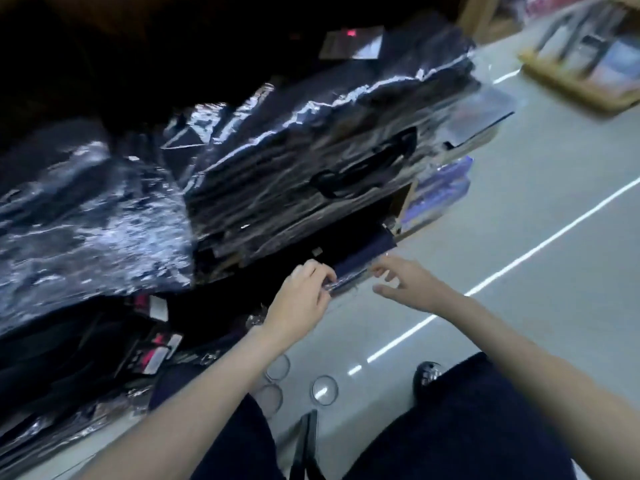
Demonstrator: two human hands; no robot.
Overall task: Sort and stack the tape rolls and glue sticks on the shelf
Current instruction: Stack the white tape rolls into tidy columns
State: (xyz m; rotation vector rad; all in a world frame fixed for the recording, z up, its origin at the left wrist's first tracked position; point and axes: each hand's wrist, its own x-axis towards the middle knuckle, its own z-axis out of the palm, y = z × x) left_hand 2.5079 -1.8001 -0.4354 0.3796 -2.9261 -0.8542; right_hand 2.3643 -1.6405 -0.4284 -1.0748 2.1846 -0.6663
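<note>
- Honestly blurry, but left hand [304, 289] has its grip pinched on a flat dark packet [353, 268] poking from under the wrapped stack [298, 181].
- Packet's long axis runs up-right from that pinch; right hand [405, 282], fingers apart, holding nothing, hovers just beside its outer edge.

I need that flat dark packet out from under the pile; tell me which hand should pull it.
Left. The left hand already curls its fingers on the flat dark packet at the low shelf's edge, while the right hand hovers beside it with fingers spread, holding nothing.

We look down from head height, tilted, close over both forearms toward the floor [519, 209] at right.
</note>
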